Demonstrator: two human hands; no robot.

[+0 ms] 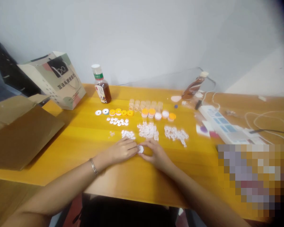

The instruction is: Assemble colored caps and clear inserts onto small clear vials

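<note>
A small white round piece [140, 149] is between my two hands, low over the table. My left hand [123, 151] has its fingers bent together against the left side of the piece. From the right, my right hand [157, 155] grips it between thumb and forefinger. Just beyond the fingers lie a pile of white discs [127, 134] and a heap of clear plastic pieces [148, 130]. A second clear heap [176, 134] is farther right. Behind are small white caps [118, 121], yellow rings [118, 112], clear cylinders [143, 105] and short stacks with orange tops [151, 112].
An open cardboard box [21, 132] and a paper bag [61, 82] stand at the left. A dark drink bottle [103, 90] stands behind the parts; another bottle [195, 86] leans at the back right. A white power strip [221, 123] with cables lies right.
</note>
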